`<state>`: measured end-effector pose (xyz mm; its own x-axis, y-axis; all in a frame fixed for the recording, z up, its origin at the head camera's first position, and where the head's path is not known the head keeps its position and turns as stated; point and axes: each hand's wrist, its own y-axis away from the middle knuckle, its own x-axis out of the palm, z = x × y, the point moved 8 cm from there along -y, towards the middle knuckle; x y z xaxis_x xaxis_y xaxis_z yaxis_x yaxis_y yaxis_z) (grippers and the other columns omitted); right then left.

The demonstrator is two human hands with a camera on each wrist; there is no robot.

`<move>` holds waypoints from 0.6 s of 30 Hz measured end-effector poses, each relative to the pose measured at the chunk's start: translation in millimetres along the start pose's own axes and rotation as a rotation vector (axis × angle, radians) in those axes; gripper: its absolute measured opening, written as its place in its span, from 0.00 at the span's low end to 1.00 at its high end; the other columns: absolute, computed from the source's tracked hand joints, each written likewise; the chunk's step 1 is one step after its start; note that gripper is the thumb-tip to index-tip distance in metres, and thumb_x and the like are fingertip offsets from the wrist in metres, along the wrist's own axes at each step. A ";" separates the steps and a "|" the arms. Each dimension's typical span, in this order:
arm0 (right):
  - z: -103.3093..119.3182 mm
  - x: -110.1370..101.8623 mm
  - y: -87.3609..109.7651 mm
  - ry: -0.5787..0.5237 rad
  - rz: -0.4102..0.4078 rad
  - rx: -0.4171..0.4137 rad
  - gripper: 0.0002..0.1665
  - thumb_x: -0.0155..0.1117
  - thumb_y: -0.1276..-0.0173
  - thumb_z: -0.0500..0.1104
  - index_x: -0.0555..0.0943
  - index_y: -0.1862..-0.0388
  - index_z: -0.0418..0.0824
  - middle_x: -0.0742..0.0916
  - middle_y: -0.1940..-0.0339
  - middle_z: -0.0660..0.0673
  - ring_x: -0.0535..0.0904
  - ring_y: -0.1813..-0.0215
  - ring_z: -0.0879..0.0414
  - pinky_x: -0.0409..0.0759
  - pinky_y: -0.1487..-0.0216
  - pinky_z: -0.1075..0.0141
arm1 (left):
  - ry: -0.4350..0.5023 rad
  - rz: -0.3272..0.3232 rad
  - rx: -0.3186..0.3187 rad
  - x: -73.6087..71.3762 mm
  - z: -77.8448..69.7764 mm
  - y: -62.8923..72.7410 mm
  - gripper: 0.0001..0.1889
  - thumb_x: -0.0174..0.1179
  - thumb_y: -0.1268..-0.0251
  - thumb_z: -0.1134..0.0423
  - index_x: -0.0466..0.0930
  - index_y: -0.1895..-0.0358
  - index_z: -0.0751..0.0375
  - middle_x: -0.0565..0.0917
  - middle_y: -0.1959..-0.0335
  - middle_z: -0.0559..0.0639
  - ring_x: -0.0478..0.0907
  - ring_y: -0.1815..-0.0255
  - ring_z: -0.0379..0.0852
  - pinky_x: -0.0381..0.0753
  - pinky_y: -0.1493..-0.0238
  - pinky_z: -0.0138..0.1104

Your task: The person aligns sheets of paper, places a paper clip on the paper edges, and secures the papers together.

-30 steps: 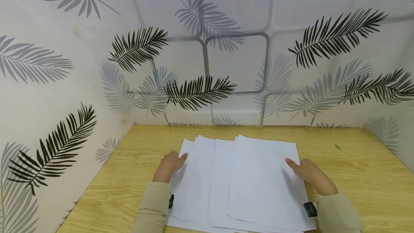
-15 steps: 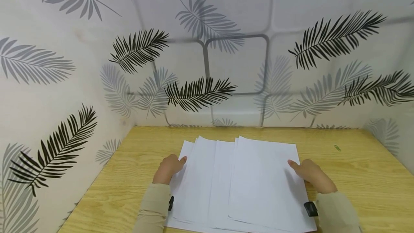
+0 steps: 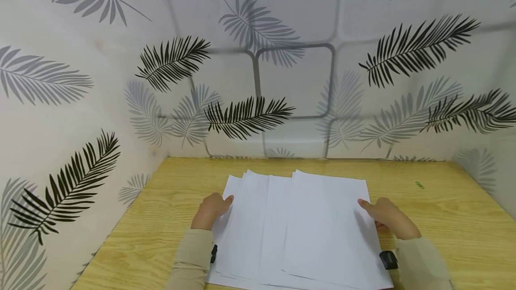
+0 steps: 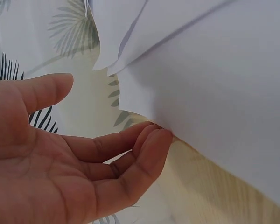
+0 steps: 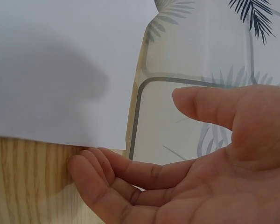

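Several white sheets of paper (image 3: 246,227) lie fanned out and overlapping on the wooden table, with the top sheet (image 3: 326,227) at the right. At their left edge is my left hand (image 3: 211,210); in the left wrist view its fingertips (image 4: 156,137) touch the paper's edge from the side while the thumb stands away from it. My right hand (image 3: 389,218) is at the opposite edge. In the right wrist view the loosely bent fingertips (image 5: 86,163) meet the paper's edge, and the thumb (image 5: 200,102) is lifted clear.
A small green paper clip (image 3: 419,185) lies on the table (image 3: 443,227) to the right of the sheets. Behind and to the left rises a pale leaf-patterned covering (image 3: 298,138). Each wrist carries a black strap piece (image 3: 388,260).
The right-hand sheets have shifted slightly left, so their right edge sits further in from the right hand. More of that hand's fingers now shows under the thumb. The left hand stays put.
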<state>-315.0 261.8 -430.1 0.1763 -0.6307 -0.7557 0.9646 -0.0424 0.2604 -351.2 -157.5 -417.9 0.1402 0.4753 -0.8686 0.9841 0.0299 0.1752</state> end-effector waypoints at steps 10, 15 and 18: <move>0.5 2.5 2.7 -0.085 0.024 0.039 0.36 0.48 0.25 0.53 0.62 0.54 0.14 0.70 0.77 0.42 0.68 0.77 0.56 0.75 0.74 0.69 | 0.022 0.020 -0.008 3.1 0.8 -1.1 0.28 0.47 0.26 0.53 0.72 0.45 0.83 0.77 0.47 0.73 0.77 0.48 0.66 0.76 0.49 0.51; 0.8 4.1 2.3 -0.106 0.020 0.027 0.35 0.48 0.26 0.53 0.62 0.54 0.15 0.72 0.77 0.41 0.69 0.78 0.56 0.74 0.75 0.68 | 0.029 0.028 -0.005 2.6 -1.1 0.2 0.28 0.47 0.26 0.53 0.72 0.45 0.83 0.77 0.47 0.73 0.78 0.49 0.65 0.76 0.49 0.51; 2.3 4.9 2.1 -0.115 0.021 0.017 0.34 0.48 0.26 0.52 0.62 0.53 0.15 0.72 0.76 0.41 0.70 0.77 0.55 0.75 0.74 0.68 | 0.022 0.034 -0.003 1.9 -3.7 1.6 0.28 0.47 0.25 0.53 0.73 0.46 0.83 0.78 0.48 0.73 0.78 0.51 0.64 0.77 0.50 0.50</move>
<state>-312.5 256.8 -431.9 0.1720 -0.7164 -0.6761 0.9572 -0.0405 0.2864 -349.8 -153.3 -417.6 0.1707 0.4952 -0.8518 0.9785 0.0162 0.2055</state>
